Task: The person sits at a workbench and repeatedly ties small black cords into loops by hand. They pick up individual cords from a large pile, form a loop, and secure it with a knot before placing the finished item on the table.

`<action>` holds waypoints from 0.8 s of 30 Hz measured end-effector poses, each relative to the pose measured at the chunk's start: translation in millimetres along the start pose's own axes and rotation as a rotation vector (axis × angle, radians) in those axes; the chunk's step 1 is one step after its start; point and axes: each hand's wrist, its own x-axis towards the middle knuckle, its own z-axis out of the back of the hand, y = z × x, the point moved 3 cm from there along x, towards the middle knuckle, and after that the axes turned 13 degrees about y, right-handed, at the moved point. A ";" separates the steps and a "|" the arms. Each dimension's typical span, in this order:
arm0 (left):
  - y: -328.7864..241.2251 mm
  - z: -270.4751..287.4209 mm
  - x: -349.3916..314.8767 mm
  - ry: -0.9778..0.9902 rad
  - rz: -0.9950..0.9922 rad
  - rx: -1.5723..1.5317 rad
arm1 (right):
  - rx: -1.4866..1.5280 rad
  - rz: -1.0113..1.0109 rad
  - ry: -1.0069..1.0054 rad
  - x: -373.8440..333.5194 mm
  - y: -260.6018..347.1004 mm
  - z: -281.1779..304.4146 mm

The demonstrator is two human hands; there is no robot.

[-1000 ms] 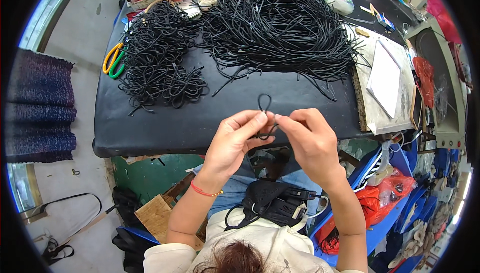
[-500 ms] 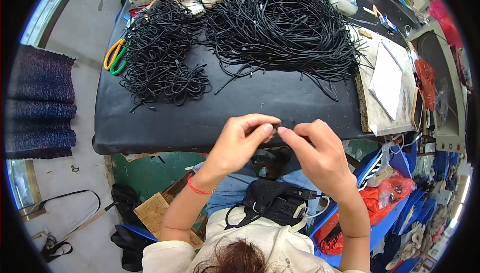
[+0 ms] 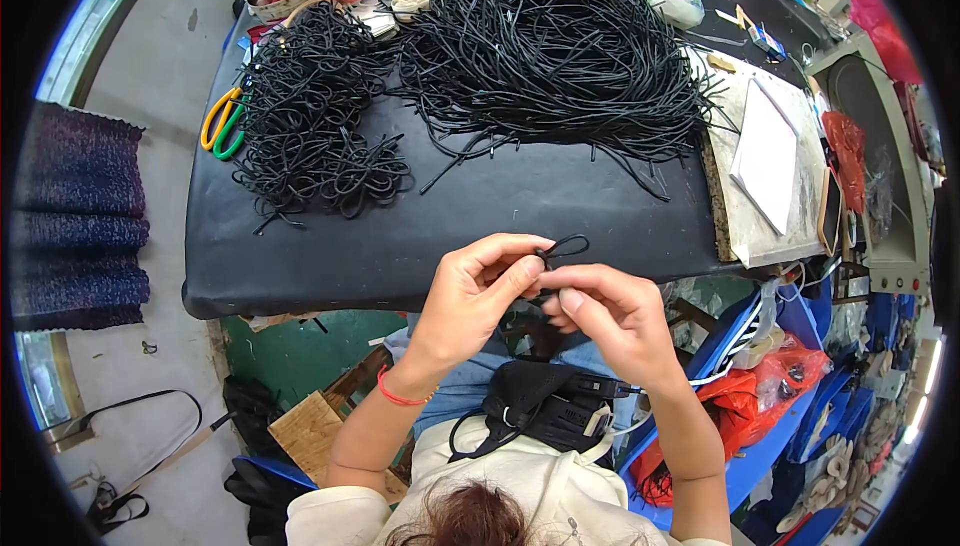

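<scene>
Just off the table's front edge, my left hand (image 3: 485,286) pinches a black cord (image 3: 572,248) between thumb and index finger. A small loop of the cord sticks out to the right above the fingertips. My right hand (image 3: 622,321) meets it from the right, its fingers curled and closed at the lower part of the same cord, which they mostly hide. Behind my hands, a tangled heap of looped black cords (image 3: 315,116) lies at the left of the table. A larger pile of long, straighter black cords (image 3: 560,56) spreads across the middle.
The black-covered table (image 3: 300,261) carries scissors (image 3: 222,124) with orange and green handles at its left edge. On the right sits a pale board (image 3: 722,146) with a white sheet (image 3: 768,158) on it. A blue bin (image 3: 745,461) with red plastic bags stands low at my right.
A loop of cord now shows above my left fingertips, where only a dark bit showed before. My right hand has shifted slightly down and left, its index finger reaching under the loop.
</scene>
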 end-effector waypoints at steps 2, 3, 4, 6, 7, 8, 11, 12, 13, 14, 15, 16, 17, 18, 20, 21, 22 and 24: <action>1.1 -0.5 0.4 0.008 -0.025 -0.063 | 0.287 -0.033 0.097 1.8 -6.1 -2.5; 1.6 -0.3 1.2 0.014 -0.025 -0.081 | 0.305 -0.020 0.072 3.5 -3.6 -3.9; 1.9 -0.5 1.5 0.020 -0.025 -0.099 | 0.243 -0.029 0.047 2.3 -4.4 -2.6; 0.7 -3.0 1.0 -0.017 -0.038 -0.123 | 0.118 -0.044 -0.005 0.1 -7.6 1.5; 0.7 -4.8 0.6 -0.035 -0.044 -0.135 | -0.024 0.062 -0.067 2.3 -8.3 0.6; 1.3 -6.2 0.3 -0.060 -0.057 -0.155 | -0.069 0.064 -0.126 3.3 -8.9 -0.4; 3.6 -12.9 -0.8 -0.152 -0.122 -0.141 | -0.188 0.075 -0.309 4.2 -7.4 -4.5; 4.2 -16.4 -1.3 -0.195 -0.162 -0.088 | -0.209 0.079 -0.324 5.5 -7.4 -6.0; 4.4 -18.9 -2.4 -0.238 -0.201 -0.035 | -0.230 0.082 -0.339 6.8 -8.1 -6.9; 6.2 -20.8 -3.3 -0.255 -0.221 0.025 | -0.252 0.086 -0.355 7.3 -8.5 -6.9; 9.2 -21.7 -4.1 -0.271 -0.242 0.085 | -0.205 0.046 -0.354 7.5 -11.1 -5.8; 10.0 -21.8 -4.6 -0.287 -0.263 0.145 | -0.158 0.006 -0.354 7.2 -13.7 -4.0; 10.6 -21.5 -4.4 -0.251 -0.259 0.115 | -0.110 -0.035 -0.351 6.4 -16.3 -2.5; 10.2 -19.8 -5.2 -0.224 -0.226 0.123 | -0.261 -0.007 -0.377 6.0 -9.8 0.4; 6.1 -15.3 -7.4 -0.167 -0.159 0.140 | -0.562 0.050 -0.429 8.5 8.1 6.9; 2.1 -14.6 -7.5 -0.131 -0.130 0.218 | -0.609 0.131 -0.344 12.1 9.4 6.2; -2.5 -14.0 -7.3 -0.096 -0.101 0.296 | -0.704 0.153 -0.163 10.8 -2.8 10.5; -5.5 -12.5 -6.4 -0.037 -0.048 0.384 | -0.598 0.135 -0.082 8.3 -11.6 12.4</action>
